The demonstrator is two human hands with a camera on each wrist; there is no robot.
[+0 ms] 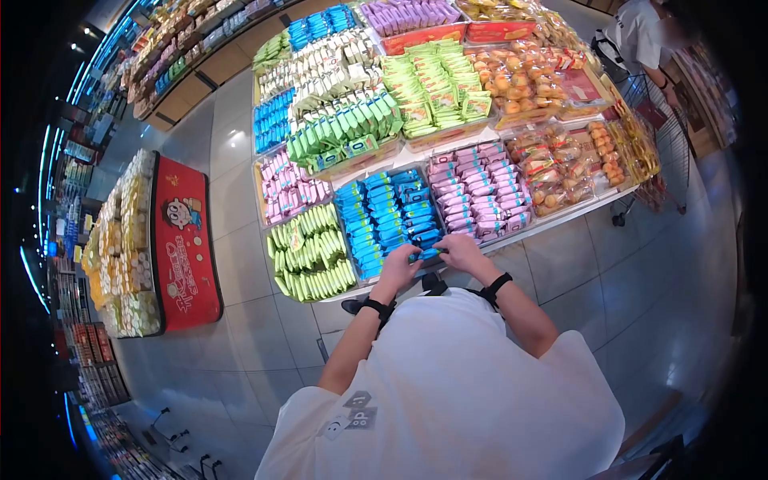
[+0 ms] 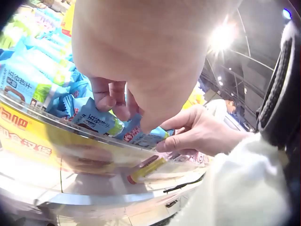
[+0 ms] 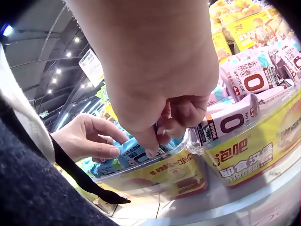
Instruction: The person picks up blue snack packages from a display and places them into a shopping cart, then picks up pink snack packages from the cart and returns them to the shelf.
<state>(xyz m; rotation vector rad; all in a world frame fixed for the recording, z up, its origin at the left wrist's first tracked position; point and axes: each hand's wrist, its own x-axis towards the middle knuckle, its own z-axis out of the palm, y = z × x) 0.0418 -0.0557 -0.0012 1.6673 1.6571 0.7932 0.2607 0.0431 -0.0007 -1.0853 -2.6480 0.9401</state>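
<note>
Both hands are at the front edge of the bin of blue biscuit packets (image 1: 384,216). In the right wrist view one blue biscuit packet (image 3: 133,156) lies along the bin's front rim, a large 0 on its wrapper. My left hand (image 1: 398,270) pinches its left end between thumb and fingers. At the other end, my right hand (image 1: 464,254) grips it with curled fingers that cover part of the wrapper. Another blue packet (image 2: 91,117) lies under the left fingertips in the left wrist view.
Pink packets (image 1: 480,192) fill the bin to the right, green packets (image 1: 312,252) the one to the left. Bagged buns (image 1: 552,168) are farther right. A red-sided display (image 1: 188,240) stands left across the aisle. A person (image 1: 640,36) is beside a shopping cart (image 1: 668,136) at back right.
</note>
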